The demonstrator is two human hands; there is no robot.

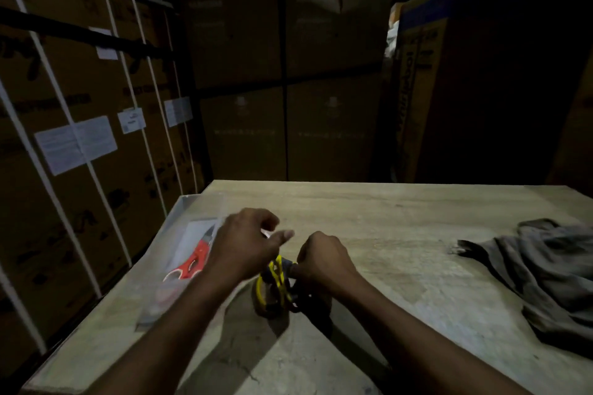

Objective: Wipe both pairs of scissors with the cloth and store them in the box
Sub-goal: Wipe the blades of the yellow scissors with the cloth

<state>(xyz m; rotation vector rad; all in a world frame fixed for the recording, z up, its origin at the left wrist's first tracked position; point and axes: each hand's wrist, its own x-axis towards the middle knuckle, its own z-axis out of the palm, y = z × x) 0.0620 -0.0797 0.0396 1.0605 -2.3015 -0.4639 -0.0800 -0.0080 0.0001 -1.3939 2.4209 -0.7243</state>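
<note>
Yellow-and-dark-handled scissors (275, 285) hang above the table's middle, handles toward me. My right hand (321, 258) grips them near the pivot. My left hand (248, 242) hovers blurred over their blade end with fingers loosely curled; whether it touches the blade is unclear. Red-handled scissors (194, 261) lie inside the clear plastic box (189, 202) at the table's left edge. The grey cloth (542, 276) lies crumpled at the right of the table, away from both hands.
The pale wooden table (369, 212) ends just behind the hands. Stacked cardboard cartons (282, 74) stand behind it, and strapped cartons (80, 138) line the left side. The scene is dim.
</note>
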